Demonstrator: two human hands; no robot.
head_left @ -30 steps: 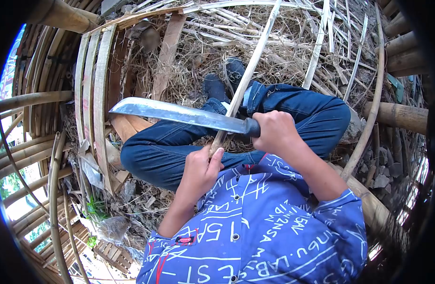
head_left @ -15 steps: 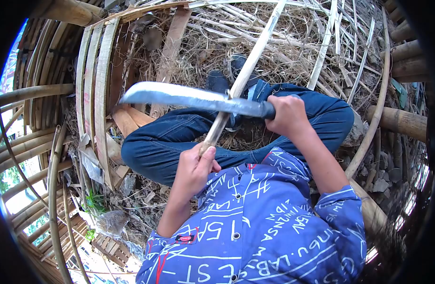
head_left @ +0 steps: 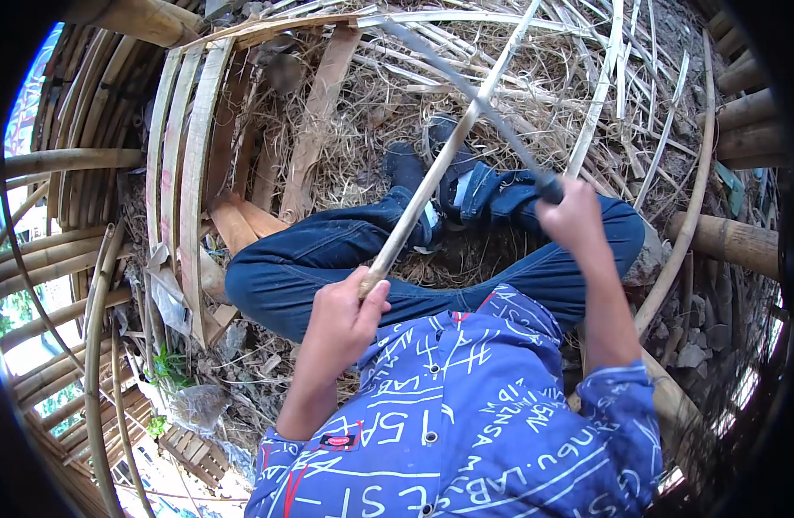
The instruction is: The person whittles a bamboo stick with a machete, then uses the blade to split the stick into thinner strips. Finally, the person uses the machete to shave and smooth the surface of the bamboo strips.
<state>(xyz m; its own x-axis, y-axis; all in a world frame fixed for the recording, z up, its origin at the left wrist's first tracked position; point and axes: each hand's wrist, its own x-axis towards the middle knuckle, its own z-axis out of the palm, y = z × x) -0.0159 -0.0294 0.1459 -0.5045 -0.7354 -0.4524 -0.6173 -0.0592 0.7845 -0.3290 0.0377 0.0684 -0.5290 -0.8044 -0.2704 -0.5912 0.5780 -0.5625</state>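
My left hand is closed round the near end of a long bamboo strip, which slants up and away past my shoes. In my right hand is the dark handle of a machete. Its long blade crosses the strip well beyond my feet and is seen nearly edge-on, its tip pointing to the far left. My knees, in dark jeans, are spread on either side, with the strip running between them.
Wooden slats form a frame at the left. Shavings and split strips litter the ground ahead. A bamboo pole juts in at the right, beside a curved pole. Bamboo walling stands far left.
The machete has slid outward along the bamboo strip, away from my body, and its blade has turned from broadside to nearly edge-on. My right arm has stretched forward; my left hand keeps its grip.
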